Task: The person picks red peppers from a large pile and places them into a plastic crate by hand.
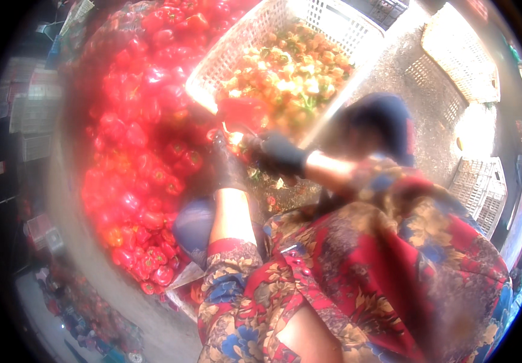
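My left hand point(227, 162), in a dark wet-looking glove, is closed on a red bell pepper point(243, 114) just in front of the near left corner of a white plastic crate point(209, 75). My right hand point(280, 153), also gloved in black, comes in from the right with its fingers curled against the pepper's near side. A small pale bit shows between the two hands; glare and blur hide what the right fingers hold. Inside the crate lie pepper cores point(300, 72) with green stems and pale seeds. On the left spreads a big heap of red bell peppers point(137, 151).
White plastic crates stand at the far right point(464, 51) and right point(482, 187). Scraps point(279, 183) lie on the ground between my dark-clad knees, the left point(194, 224) against the heap and the right point(382, 124) beside the crate. Stacked boxes point(34, 103) are at the far left.
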Tool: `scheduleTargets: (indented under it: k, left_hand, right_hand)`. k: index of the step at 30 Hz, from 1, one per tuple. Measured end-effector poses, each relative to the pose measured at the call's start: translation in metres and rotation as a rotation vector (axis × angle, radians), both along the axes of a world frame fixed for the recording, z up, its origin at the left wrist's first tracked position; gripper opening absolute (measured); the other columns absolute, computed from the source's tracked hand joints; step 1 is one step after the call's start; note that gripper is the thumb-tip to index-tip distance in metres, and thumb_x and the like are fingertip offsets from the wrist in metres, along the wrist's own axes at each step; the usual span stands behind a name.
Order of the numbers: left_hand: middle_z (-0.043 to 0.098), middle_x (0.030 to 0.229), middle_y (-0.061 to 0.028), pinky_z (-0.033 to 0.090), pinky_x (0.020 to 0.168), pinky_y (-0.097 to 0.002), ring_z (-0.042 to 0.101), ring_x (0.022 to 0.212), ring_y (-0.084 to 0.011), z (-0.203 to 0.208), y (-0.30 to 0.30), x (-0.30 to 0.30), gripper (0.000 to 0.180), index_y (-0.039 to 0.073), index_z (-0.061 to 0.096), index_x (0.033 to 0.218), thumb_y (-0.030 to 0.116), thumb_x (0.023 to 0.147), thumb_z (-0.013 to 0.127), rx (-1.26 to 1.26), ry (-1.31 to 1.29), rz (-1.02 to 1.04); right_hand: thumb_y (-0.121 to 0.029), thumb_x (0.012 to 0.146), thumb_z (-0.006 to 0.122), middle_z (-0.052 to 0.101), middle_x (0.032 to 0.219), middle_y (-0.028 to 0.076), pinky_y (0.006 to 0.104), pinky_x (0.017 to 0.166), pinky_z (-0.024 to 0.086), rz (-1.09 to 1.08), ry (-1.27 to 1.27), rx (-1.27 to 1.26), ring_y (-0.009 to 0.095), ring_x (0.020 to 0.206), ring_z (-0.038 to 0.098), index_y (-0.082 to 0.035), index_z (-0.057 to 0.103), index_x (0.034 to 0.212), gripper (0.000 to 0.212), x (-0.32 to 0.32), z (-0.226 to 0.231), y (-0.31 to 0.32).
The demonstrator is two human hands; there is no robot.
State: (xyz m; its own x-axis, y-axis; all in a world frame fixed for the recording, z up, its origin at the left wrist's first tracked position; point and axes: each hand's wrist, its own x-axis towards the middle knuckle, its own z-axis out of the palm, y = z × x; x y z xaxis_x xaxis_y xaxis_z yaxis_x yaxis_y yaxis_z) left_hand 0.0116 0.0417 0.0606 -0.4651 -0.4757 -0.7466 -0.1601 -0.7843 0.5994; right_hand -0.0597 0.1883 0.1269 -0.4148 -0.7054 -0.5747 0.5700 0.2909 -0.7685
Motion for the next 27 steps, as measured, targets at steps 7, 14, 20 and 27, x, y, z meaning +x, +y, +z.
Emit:
scheduleTargets:
  k: [7, 14, 20, 27]
  left_hand:
    - [0.061, 0.089, -0.0065, 0.049, 0.057, -0.0304, 0.059, 0.071, -0.0192, 0.012, 0.007, -0.009, 0.044, 0.009, 0.056, 0.113, 0.048, 0.096, 0.045, 0.035, 0.025, 0.007]
    - [0.063, 0.088, -0.0123, 0.047, 0.049, -0.0310, 0.062, 0.066, -0.0227, 0.016, 0.008, -0.006, 0.041, 0.007, 0.053, 0.110, 0.044, 0.099, 0.038, -0.059, 0.171, 0.002]
    - [0.062, 0.096, -0.0134, 0.052, 0.051, -0.0330, 0.061, 0.067, -0.0230, 0.012, 0.006, 0.002, 0.046, 0.005, 0.053, 0.114, 0.047, 0.096, 0.048, -0.245, 0.094, -0.138]
    - [0.061, 0.090, -0.0118, 0.052, 0.052, -0.0326, 0.061, 0.067, -0.0222, -0.002, 0.012, 0.002, 0.048, 0.004, 0.054, 0.114, 0.048, 0.094, 0.052, -0.339, 0.042, -0.018]
  right_hand:
    - [-0.038, 0.099, 0.049, 0.063, 0.078, 0.008, 0.0322, 0.058, 0.045, 0.036, 0.327, -0.072, 0.017, 0.063, 0.056, -0.003, 0.064, 0.092, 0.039, -0.006, -0.037, 0.008]
    - [-0.027, 0.099, 0.045, 0.064, 0.086, 0.018, 0.0381, 0.068, 0.051, 0.251, 0.421, 0.088, 0.031, 0.079, 0.065, 0.002, 0.061, 0.109, 0.035, 0.000, 0.016, 0.028]
    - [-0.027, 0.099, 0.041, 0.064, 0.099, 0.025, 0.0451, 0.083, 0.049, 0.342, 0.472, 0.143, 0.037, 0.094, 0.064, 0.002, 0.060, 0.111, 0.037, 0.008, 0.010, 0.024]
    - [-0.032, 0.101, 0.040, 0.056, 0.062, 0.006, 0.0315, 0.042, 0.045, 0.264, 0.311, 0.079, 0.017, 0.049, 0.057, -0.003, 0.059, 0.099, 0.035, 0.009, 0.006, 0.017]
